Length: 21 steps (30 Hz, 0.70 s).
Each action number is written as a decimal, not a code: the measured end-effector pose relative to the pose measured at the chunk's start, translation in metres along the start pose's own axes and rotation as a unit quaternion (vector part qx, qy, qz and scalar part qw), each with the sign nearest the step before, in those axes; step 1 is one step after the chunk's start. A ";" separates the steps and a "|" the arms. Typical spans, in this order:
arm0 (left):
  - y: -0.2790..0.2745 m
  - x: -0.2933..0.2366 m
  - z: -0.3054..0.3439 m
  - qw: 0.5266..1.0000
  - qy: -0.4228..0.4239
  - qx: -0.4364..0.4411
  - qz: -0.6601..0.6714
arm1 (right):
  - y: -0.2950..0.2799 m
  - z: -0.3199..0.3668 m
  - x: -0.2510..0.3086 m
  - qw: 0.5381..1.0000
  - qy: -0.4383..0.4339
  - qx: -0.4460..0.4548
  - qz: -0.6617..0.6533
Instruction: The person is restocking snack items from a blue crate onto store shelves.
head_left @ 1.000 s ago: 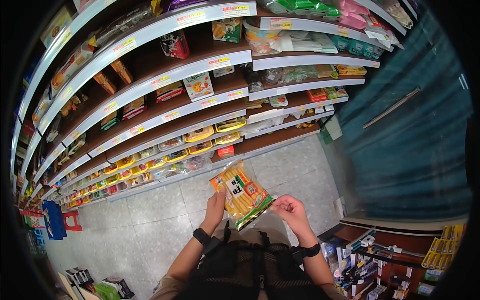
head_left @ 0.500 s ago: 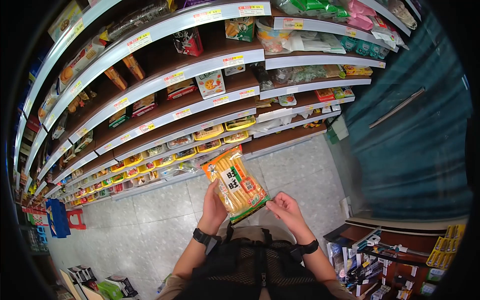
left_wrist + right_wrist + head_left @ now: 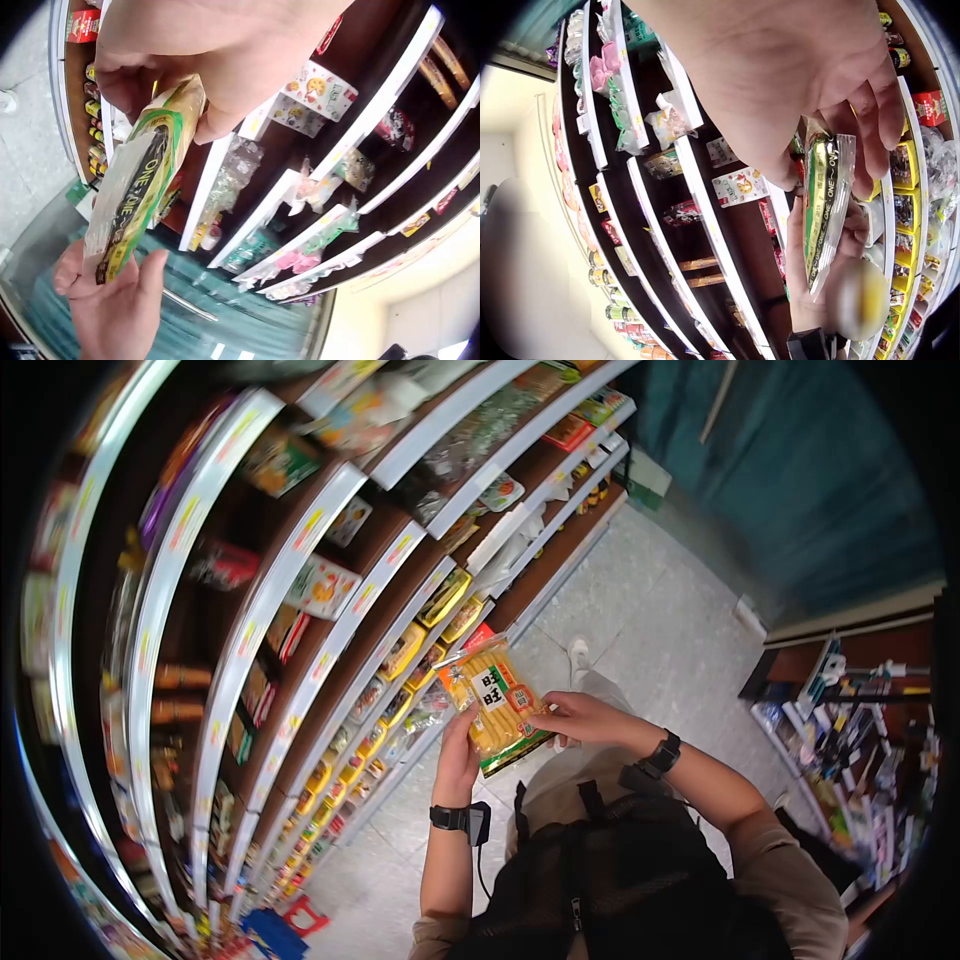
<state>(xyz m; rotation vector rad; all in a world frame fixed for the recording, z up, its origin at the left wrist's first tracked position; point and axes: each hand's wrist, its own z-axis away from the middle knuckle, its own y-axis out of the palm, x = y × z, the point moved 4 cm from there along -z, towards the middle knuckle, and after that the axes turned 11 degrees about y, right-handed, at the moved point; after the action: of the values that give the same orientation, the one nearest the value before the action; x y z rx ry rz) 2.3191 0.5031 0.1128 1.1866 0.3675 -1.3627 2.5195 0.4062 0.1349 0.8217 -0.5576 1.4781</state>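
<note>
A see-through bag of rice crackers (image 3: 495,705), with orange and green print, is held in front of the body between both hands. My left hand (image 3: 458,760) grips its left side, the thumb lying on the front. On the opposite side my right hand (image 3: 585,718) pinches the bag near its lower right corner. In the left wrist view the bag (image 3: 142,187) appears edge-on, its clear sealed strip pointing away from the left hand (image 3: 202,60). The right wrist view shows the right hand (image 3: 802,82) with thumb and fingers on either side of the bag (image 3: 825,202).
Curved-looking shelves (image 3: 330,600) of packaged snacks run along the left. Yellow-edged bins (image 3: 400,650) line the lower rows. A teal curtain (image 3: 800,480) hangs at the upper right, and a rack of small goods (image 3: 850,750) stands at the right. Grey floor (image 3: 640,590) lies beyond the hands.
The head view has swung round, so the shelves now slant steeply at the left. Both hands still hold the bag; the right forearm now reaches in more from the right.
</note>
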 end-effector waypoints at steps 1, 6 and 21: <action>0.005 0.000 -0.021 1.000 -0.013 0.006 -0.016 | -0.010 -0.014 0.002 0.999 0.045 -0.008 0.013; 0.011 -0.009 -0.128 0.998 -0.006 0.012 -0.055 | -0.071 -0.127 0.008 0.980 -0.114 -0.165 0.009; 0.013 -0.114 -0.340 0.922 0.107 -0.176 -0.327 | -0.179 -0.326 0.199 0.930 -0.201 -0.189 0.242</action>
<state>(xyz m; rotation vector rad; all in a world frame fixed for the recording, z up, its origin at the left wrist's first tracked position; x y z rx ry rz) 2.4417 0.8369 0.0654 0.9373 1.1993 -1.6355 2.6544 0.7985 0.0605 0.7072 -1.3884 1.5697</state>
